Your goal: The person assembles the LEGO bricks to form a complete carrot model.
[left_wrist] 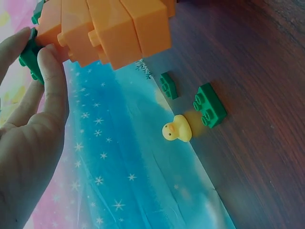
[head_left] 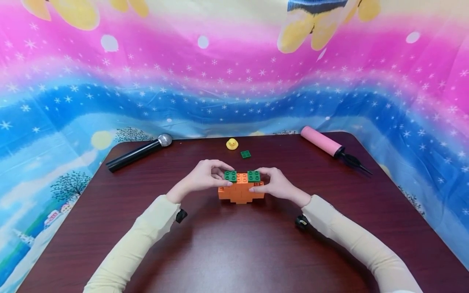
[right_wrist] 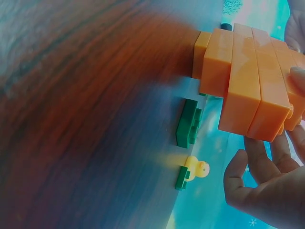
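A stepped build of orange bricks [head_left: 239, 191], narrowest at its bottom, is between both hands over the middle of the table. Green bricks sit at its top left [head_left: 230, 176] and top right [head_left: 253, 176]. My left hand [head_left: 205, 176] pinches the left green brick [left_wrist: 32, 56] between thumb and fingers, as the left wrist view shows. My right hand [head_left: 277, 184] grips the build's right side. Its thumb lies on the orange front, and other fingers reach behind. In the right wrist view the green brick at this hand is hidden behind the orange bricks [right_wrist: 243, 95].
Behind the build are a yellow rubber duck [head_left: 232, 144] and a thin green brick [head_left: 245, 154]. A thicker green brick [left_wrist: 209, 106] shows in the wrist views. A microphone [head_left: 141, 152] lies back left, a pink hand pump [head_left: 324, 142] back right. Patterned cloth [head_left: 220, 93] hangs behind the table.
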Motion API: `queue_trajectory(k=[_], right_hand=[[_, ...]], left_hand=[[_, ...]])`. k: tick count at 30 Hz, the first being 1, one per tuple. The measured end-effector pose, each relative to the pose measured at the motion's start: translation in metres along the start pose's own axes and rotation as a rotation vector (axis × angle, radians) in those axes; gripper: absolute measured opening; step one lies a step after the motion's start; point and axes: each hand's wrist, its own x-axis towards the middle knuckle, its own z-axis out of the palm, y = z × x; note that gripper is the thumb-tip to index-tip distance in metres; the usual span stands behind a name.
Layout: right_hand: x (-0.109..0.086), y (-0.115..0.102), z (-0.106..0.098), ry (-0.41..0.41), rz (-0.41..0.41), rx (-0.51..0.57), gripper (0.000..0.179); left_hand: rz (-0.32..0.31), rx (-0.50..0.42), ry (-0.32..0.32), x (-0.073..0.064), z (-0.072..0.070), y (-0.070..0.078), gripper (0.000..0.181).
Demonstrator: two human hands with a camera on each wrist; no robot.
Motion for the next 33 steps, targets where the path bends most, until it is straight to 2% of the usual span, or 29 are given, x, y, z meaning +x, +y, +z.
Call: queue_trajectory(k=[9,16,18,25,30,33], right_hand=[[0.002,0.001,0.000,-0.008,-0.007,0.007,0.039],[0.012,0.035,0.006,0.001,0.003,0.014,0.043],[0.013,0.038,0.007,0.007,-0.003,0.024,0.043],[0.014,0.041,0.007,-0.006,-0.021,0.046,0.043],[0.014,0.040,0.006,0.003,-0.016,0.043,0.043],[0.014,0.040,0.007,0.010,-0.003,0.048,0.043]], left_hand=[[-0.001,0.011,0.005,0.000,-0.003,0.002,0.037],[-0.001,0.061,-0.007,0.003,-0.005,0.006,0.036],[-0.001,0.088,-0.017,0.004,-0.006,0.007,0.036],[-0.018,0.136,-0.036,0.004,-0.007,0.009,0.036],[-0.003,0.151,-0.031,0.002,-0.006,0.009,0.037],[0.002,0.151,-0.020,0.003,-0.007,0.003,0.041]])
